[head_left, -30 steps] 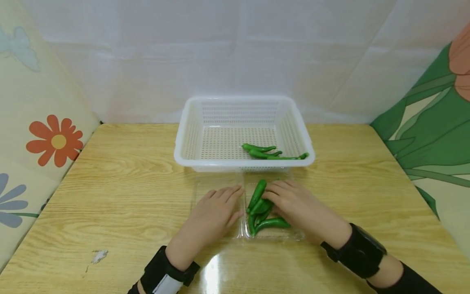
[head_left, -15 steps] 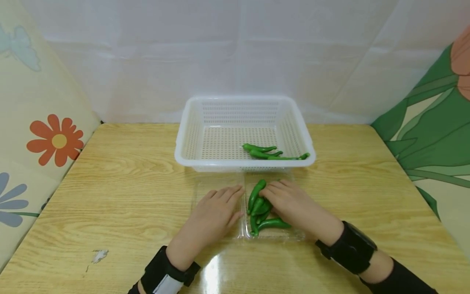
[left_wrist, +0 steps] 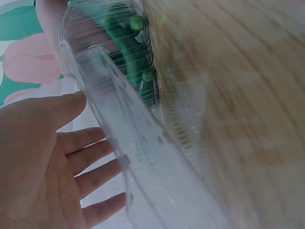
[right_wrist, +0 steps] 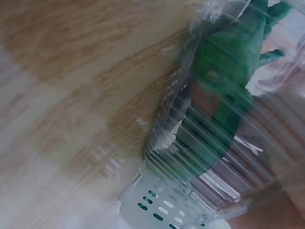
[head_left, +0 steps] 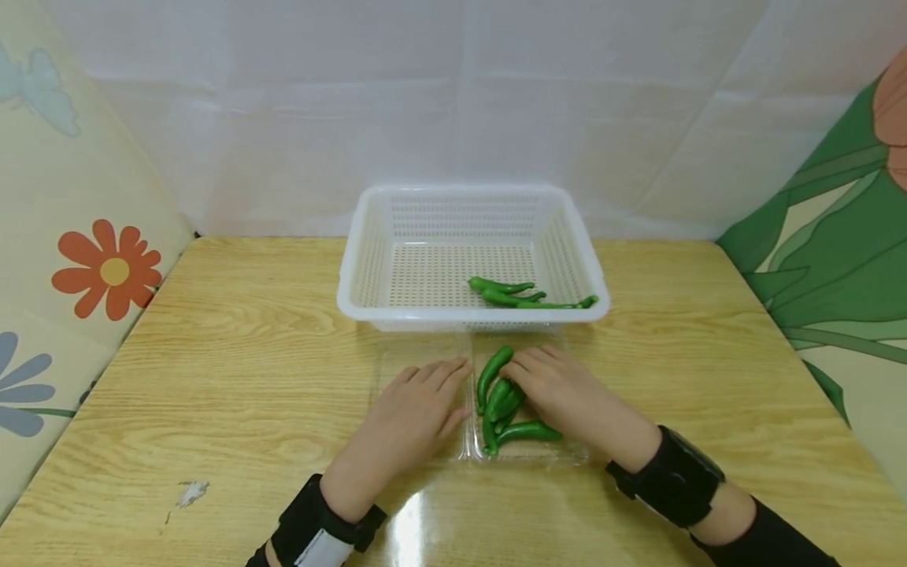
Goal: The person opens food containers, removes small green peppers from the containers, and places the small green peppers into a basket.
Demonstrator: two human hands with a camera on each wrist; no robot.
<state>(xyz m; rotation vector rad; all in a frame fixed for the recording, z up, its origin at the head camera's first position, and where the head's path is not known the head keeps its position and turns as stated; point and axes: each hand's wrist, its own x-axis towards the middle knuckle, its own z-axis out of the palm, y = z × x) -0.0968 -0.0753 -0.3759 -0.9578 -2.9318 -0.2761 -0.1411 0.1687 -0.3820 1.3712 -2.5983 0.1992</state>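
A clear plastic clamshell box (head_left: 473,450) lies unfolded on the table. Several green chili peppers (head_left: 524,431) fill its right half, some stacked on others. My right hand (head_left: 567,394) reaches into that half, fingers bent down, and holds a green chili pepper (head_left: 501,398); its fingertips are hidden. My left hand (head_left: 414,409) rests over the left half, the lid, with fingers fairly straight. The left wrist view shows the left fingers (left_wrist: 93,179) along the lid's clear wall (left_wrist: 143,143). Through the ribbed plastic in the right wrist view, peppers (right_wrist: 228,62) appear blurred.
Behind the box stands a white perforated basket (head_left: 471,313) with a few green chili peppers (head_left: 499,285) at its front right. The wooden table (head_left: 234,354) meets a white sheet at the back. Printed panels flank both sides.
The right hand and wrist have shifted slightly left, and the peppers under its fingers have moved a little within the box. The left hand stays in place.
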